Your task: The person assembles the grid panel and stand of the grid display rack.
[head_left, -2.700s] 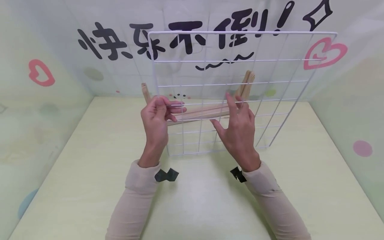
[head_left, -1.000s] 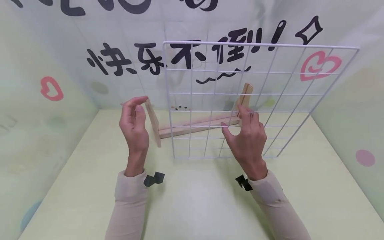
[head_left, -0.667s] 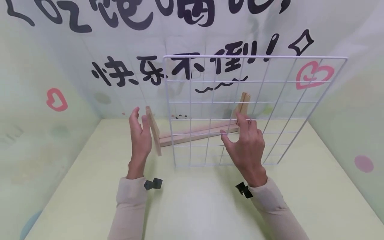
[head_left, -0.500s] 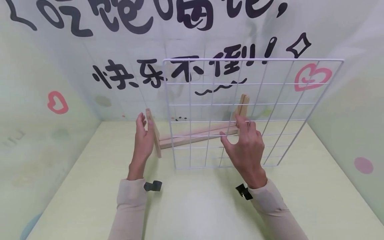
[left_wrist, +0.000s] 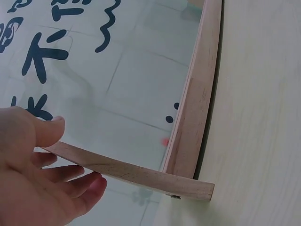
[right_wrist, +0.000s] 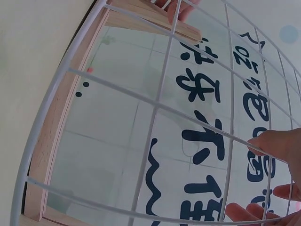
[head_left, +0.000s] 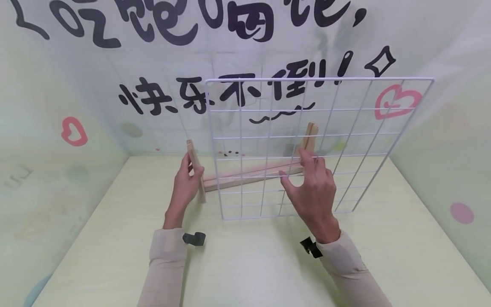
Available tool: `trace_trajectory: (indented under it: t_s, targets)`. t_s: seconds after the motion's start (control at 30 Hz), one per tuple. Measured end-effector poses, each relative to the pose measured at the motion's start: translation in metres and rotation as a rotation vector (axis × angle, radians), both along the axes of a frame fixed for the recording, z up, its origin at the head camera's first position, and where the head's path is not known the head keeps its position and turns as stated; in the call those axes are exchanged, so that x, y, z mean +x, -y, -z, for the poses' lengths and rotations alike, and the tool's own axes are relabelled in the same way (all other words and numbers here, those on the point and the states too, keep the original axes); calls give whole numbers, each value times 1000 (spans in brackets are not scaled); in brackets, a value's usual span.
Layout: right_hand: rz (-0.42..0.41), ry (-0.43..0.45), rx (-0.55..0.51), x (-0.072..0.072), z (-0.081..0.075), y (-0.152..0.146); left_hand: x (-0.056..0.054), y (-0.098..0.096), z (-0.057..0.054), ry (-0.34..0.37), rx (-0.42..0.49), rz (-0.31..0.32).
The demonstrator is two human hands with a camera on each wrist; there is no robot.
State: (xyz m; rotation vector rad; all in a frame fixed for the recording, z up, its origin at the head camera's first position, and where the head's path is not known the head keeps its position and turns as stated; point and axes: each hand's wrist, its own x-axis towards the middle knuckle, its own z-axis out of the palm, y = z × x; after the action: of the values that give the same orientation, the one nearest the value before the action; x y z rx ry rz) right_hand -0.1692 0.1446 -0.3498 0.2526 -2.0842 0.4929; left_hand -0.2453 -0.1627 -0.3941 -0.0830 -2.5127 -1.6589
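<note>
My left hand [head_left: 185,183] grips the left upright [head_left: 194,157] of a wooden stand, thumb on one side and fingers on the other. In the left wrist view, the thumb and fingers lie near the upright's free end [left_wrist: 84,157]. A long crossbar [head_left: 230,182] joins this upright to the right one [head_left: 311,135]. In front of the stand, my right hand [head_left: 314,192] holds a white wire grid panel [head_left: 318,79] upright. The right wrist view shows the thumb at a wire of the grid [right_wrist: 157,102], with other fingers partly behind it.
The pale table [head_left: 245,264] extends in front of the stand. A wall covering [head_left: 161,123] with black lettering and hearts encloses the back and sides. Black devices [head_left: 194,238] sit at both cuffs.
My left hand has left the wire grid panel, moved left and taken hold of the stand's left upright. The right hand has stayed on the grid. The head view has tilted up.
</note>
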Motion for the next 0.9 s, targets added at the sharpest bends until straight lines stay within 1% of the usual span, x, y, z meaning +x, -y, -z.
trace_trajectory:
  t_s: [0.1, 0.27, 0.5, 0.63, 0.73, 0.9]
  targets:
    - [6, 2, -2, 1, 0, 0, 0, 1, 4, 25, 2, -11]
    - [12, -6, -17, 1, -1, 0, -2, 2, 9, 28, 5, -27]
    - [4, -4, -34, -2, -4, 2, -1, 1, 8, 12, -20, -56]
    - [4, -11, -32, -4, -7, 2, -1, 2, 8, -7, -61, -48]
    - [6, -32, -31, -6, -10, 2, -1, 3, 9, -19, -85, -25]
    - [7, -67, -49, -10, -15, 1, -1, 4, 7, -21, -96, 6]
